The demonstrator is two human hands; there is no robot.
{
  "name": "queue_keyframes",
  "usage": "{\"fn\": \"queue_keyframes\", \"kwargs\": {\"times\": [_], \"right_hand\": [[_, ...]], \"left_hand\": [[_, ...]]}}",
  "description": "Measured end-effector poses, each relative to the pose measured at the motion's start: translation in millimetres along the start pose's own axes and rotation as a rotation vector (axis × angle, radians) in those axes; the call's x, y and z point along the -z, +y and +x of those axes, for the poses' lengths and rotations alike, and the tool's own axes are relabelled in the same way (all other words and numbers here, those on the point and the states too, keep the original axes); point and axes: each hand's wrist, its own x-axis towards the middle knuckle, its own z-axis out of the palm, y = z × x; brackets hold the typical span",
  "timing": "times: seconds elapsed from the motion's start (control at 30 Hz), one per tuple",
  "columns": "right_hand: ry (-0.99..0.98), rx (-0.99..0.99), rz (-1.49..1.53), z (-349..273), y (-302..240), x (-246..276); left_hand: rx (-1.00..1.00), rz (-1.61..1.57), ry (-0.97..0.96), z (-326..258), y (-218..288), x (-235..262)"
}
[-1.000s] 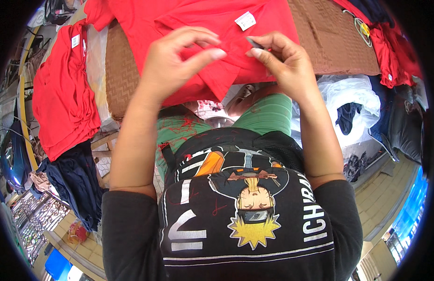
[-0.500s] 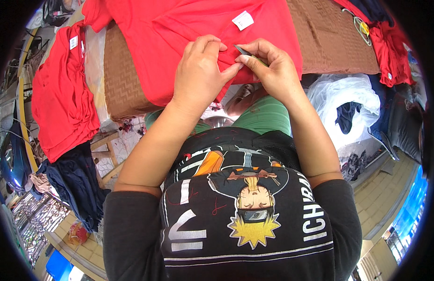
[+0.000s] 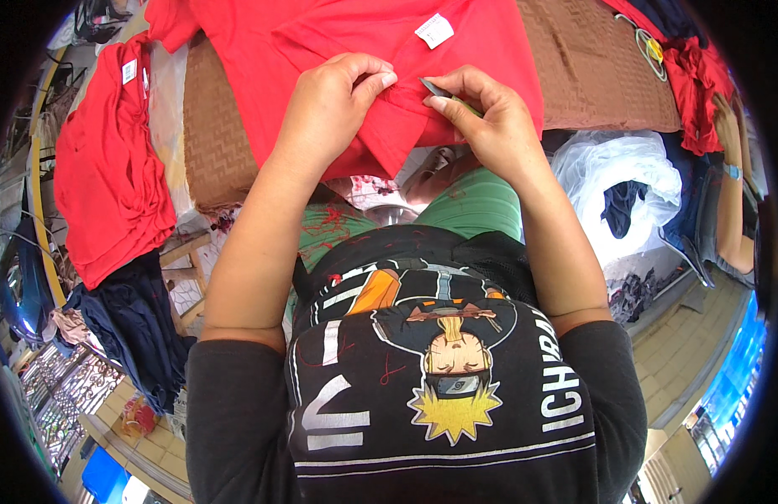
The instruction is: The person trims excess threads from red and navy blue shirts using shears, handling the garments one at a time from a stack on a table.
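Note:
A red garment (image 3: 355,34) lies spread before me over a brown cloth-covered table, with a white label (image 3: 434,31) near its far part. My left hand (image 3: 334,101) is closed, thumb and fingertips pinching the red cloth. To its right, my right hand (image 3: 487,118) is closed around small thread snips (image 3: 433,86), whose dark pointed tip sticks out toward the left hand. The tip is a short way from the pinched spot; most of the tool is hidden in the fingers. A folded corner of the garment hangs at the near table edge.
More red garments (image 3: 112,168) hang at the left above dark blue cloth (image 3: 133,328). A white plastic bag (image 3: 574,181) with dark cloth inside stands at the right. Another person's arm (image 3: 731,176) reaches red cloth (image 3: 691,92) at the far right. Red thread scraps lie on my green trousers (image 3: 481,202).
My left hand has moved up and left, closing in a pinch and drawing the garment's near edge off my lap. The right hand barely moved. Another person's arm has appeared at the right.

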Motion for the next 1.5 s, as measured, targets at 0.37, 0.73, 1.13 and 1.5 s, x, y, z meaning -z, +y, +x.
{"fn": "queue_keyframes", "kwargs": {"times": [0.37,0.73,1.13,1.5], "right_hand": [[0.001,0.145,-0.320,6.2,-17.7,-6.8],[0.098,0.123,-0.356,-0.2,-44.1,9.7],[0.065,0.015,-0.025,2.9,-10.7,-7.5],[-0.010,-0.016,-0.075,2.5,-10.9,-2.6]], "left_hand": [[0.048,-0.085,-0.060,1.8,-1.8,2.4],[-0.128,-0.134,-0.493,-13.0,24.7,64.5],[-0.314,0.201,0.135,-6.7,-6.2,-13.8],[-0.080,0.137,-0.173,11.9,0.8,12.1]]}}
